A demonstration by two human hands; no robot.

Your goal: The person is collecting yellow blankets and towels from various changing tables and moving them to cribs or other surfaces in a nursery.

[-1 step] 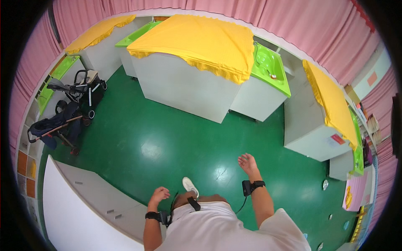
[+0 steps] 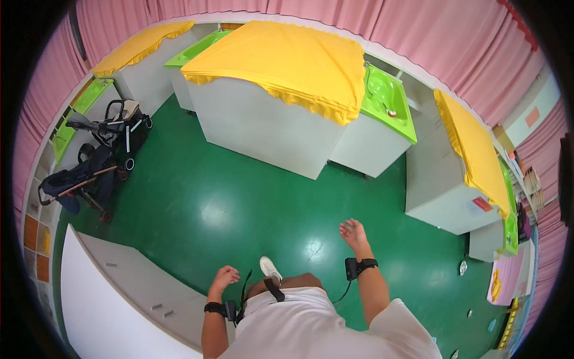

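My left hand (image 2: 225, 277) hangs in front of my body at the lower middle, fingers loosely bent and holding nothing. It is nearest to the white cabinet (image 2: 134, 269) with small handles. Out to the right, my right hand (image 2: 355, 231) is raised over the green floor, its fingers slightly curled, apart and free of any object. Each wrist wears a black strap with a small device (image 2: 353, 268). Neither hand touches any furniture.
Ahead stands a grey-white unit under a yellow cloth (image 2: 287, 63), flanked by lime-green basins (image 2: 385, 96). Another yellow-covered unit (image 2: 445, 185) is at the right. Two dark strollers (image 2: 89, 170) are parked at the left. Pink curtains (image 2: 430, 42) line the walls.
My left hand has shifted very slightly left. The right hand is almost unmoved, and the surroundings are a little displaced in the view.
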